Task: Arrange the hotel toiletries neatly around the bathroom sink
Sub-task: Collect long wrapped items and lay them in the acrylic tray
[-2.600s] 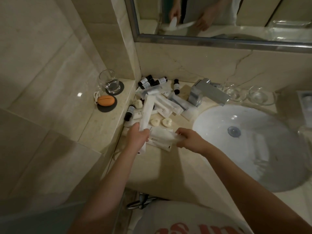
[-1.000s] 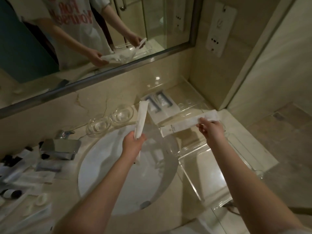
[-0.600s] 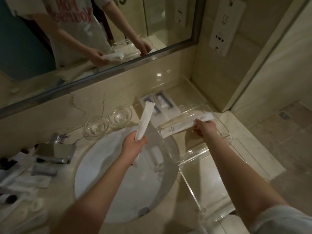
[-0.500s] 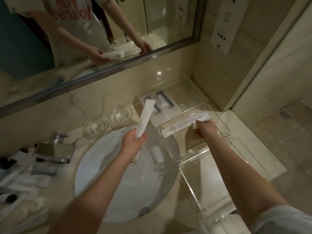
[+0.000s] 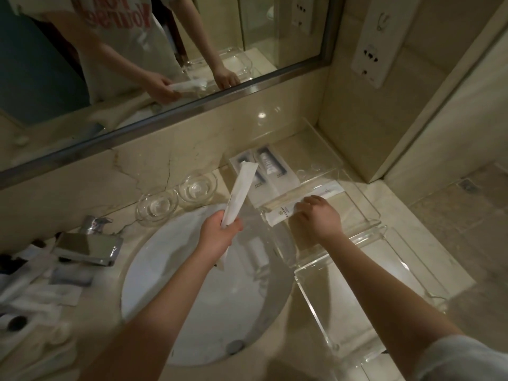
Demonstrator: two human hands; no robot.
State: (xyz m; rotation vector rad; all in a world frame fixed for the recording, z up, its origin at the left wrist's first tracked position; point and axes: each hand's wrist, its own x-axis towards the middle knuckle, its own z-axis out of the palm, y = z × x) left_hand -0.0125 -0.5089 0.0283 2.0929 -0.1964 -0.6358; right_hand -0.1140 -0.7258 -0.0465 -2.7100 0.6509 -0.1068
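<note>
My left hand (image 5: 220, 233) grips a long white toiletry packet (image 5: 239, 195) upright over the round white sink (image 5: 192, 292). My right hand (image 5: 319, 218) presses a second long white packet (image 5: 327, 191) flat onto the upper step of a clear acrylic tiered stand (image 5: 365, 224) right of the sink. Two white boxes with dark tubes (image 5: 270, 171) lie behind that packet. A heap of small dark bottles and white packets (image 5: 30, 295) lies on the counter left of the sink.
A chrome faucet (image 5: 88, 247) stands at the sink's back left. Two clear glass dishes (image 5: 176, 198) sit behind the basin under the mirror (image 5: 165, 50). The stand's lower step (image 5: 357, 306) reaches toward me. A wall corner closes the counter's right end.
I turned from the heap on the left to the stand on the right with both packets. My right hand has lowered its packet onto the stand's upper step; my left hand stays raised.
</note>
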